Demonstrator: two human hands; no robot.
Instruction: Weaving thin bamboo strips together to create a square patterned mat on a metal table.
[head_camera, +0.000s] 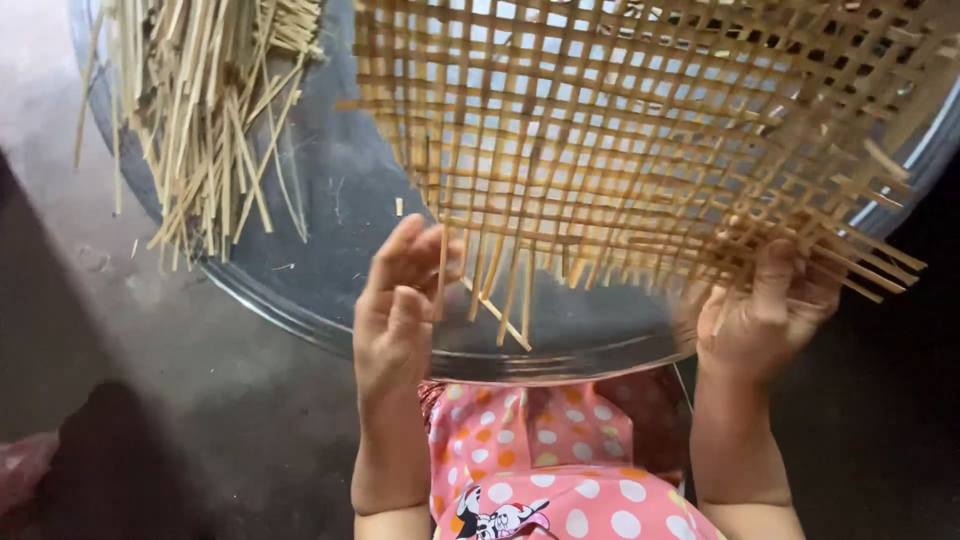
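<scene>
Left hand (398, 300) pinches one upright strip (441, 272) at mat (640, 130) near edge, strip's long axis pointing away from body. Right hand (768, 310) grips mat's right corner; left is nearer the loose ends.

No package, label, sign or screen appeared anywhere in the view.

Single head cam – looks steeply down, close on woven mat (640, 150) over round tray (340, 200).
</scene>
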